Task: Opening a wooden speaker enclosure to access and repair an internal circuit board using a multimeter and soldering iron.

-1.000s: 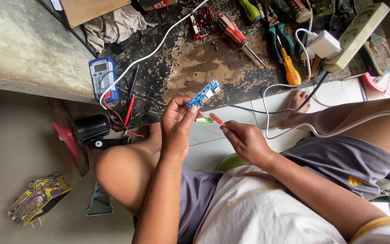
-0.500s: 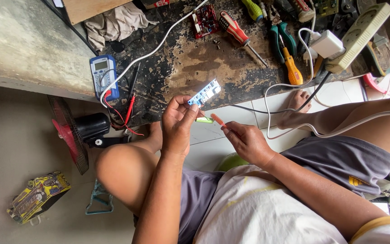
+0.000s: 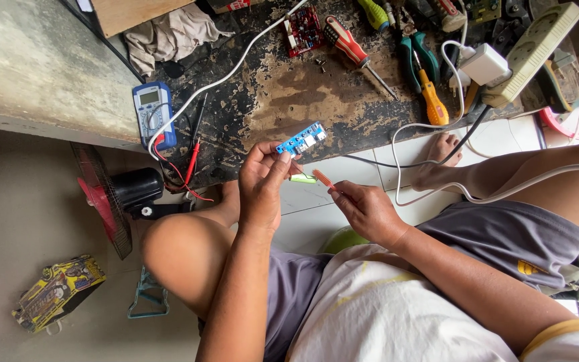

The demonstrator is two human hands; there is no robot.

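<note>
My left hand (image 3: 263, 184) holds a small blue circuit board (image 3: 301, 139) by its lower end, raised above my lap. A short way to the right, my right hand (image 3: 364, 209) pinches a small orange-handled tool (image 3: 323, 178) whose tip points toward the board. A light green piece (image 3: 303, 178) shows between the two hands; I cannot tell which hand carries it. Both hands hover over my bare knees, in front of the worn black work surface (image 3: 289, 100).
On the black surface lie a blue multimeter (image 3: 153, 110) with red and black leads, a red circuit board (image 3: 303, 30), a red screwdriver (image 3: 353, 48), orange-handled pliers (image 3: 430, 94) and a white power strip (image 3: 534, 50). A red fan (image 3: 112, 201) and a yellow packet (image 3: 58, 291) sit on the floor at left.
The blue board has tilted slightly and the right hand with the orange tool has shifted a little nearer to it. Little else has moved.
</note>
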